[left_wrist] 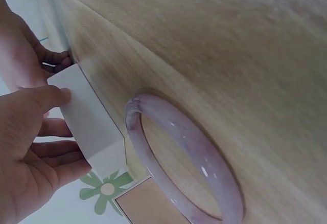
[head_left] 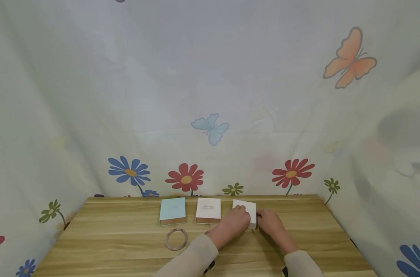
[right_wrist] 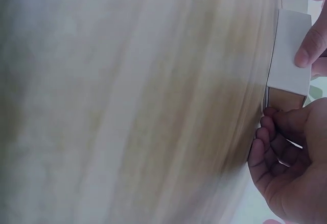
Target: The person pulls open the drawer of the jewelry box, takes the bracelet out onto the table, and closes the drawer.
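Note:
A square white box (head_left: 252, 209) stands at the right end of a row on the table. My left hand (head_left: 236, 221) grips it from the front, fingers over its top and thumb (left_wrist: 62, 97) pressed against the white side. At the box's right end, my right hand (head_left: 271, 223) has thumb and curled fingertips (right_wrist: 270, 111) pinching the lower edge, below a recessed brown end face (right_wrist: 285, 98). What lies between those fingertips is hidden. A pale purple bangle (left_wrist: 204, 162) lies on the table to the left of my left forearm.
To the left stand a white box with dark lettering (head_left: 208, 207) and a light blue box (head_left: 173, 207), both with brown front faces. They sit near the back edge of the wooden table (head_left: 109, 231). A flowered curtain (head_left: 210, 161) hangs behind and at both sides.

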The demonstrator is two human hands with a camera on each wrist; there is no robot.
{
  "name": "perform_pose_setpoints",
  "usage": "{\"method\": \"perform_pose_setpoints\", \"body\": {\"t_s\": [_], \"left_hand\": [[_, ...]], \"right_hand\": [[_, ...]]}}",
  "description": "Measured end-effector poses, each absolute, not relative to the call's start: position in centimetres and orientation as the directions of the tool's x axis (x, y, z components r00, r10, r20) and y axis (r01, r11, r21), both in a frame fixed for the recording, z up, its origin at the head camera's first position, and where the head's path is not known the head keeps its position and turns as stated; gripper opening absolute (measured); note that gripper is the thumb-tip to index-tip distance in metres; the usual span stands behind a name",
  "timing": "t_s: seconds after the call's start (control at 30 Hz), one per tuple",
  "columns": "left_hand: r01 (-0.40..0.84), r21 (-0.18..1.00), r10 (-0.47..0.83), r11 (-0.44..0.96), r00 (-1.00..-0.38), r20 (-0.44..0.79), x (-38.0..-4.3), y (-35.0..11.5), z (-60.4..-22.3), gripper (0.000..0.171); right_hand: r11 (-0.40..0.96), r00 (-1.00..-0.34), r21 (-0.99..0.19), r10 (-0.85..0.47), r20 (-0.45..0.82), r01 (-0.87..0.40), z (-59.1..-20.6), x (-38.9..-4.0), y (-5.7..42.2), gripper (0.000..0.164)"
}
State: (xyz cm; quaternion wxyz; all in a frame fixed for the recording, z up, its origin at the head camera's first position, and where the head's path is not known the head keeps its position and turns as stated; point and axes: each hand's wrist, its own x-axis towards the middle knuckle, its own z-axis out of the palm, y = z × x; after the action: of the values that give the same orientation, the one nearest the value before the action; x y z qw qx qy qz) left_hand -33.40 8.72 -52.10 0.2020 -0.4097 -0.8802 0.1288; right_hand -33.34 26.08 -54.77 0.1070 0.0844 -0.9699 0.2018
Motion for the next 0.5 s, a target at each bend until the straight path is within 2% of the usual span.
{"method": "perform_pose_setpoints", "body": {"t_s": [0.23, 0.5], "left_hand": [[0.674, -0.43, 0.796, 0.6, -0.555, 0.242, -33.2, 8.7, -51.9, 0.018], [0.675, -0.443, 0.795, 0.59, -0.58, 0.175, -33.0, 8.8, -51.5, 0.021]], "right_hand": [[0.9, -0.969, -0.388, -0.122, 0.214, -0.199, -54.5, -33.2, 26.4, 0.017], [0.9, -0.974, -0.395, -0.118, 0.191, -0.186, -54.2, -32.8, 27.2, 0.022]]}}
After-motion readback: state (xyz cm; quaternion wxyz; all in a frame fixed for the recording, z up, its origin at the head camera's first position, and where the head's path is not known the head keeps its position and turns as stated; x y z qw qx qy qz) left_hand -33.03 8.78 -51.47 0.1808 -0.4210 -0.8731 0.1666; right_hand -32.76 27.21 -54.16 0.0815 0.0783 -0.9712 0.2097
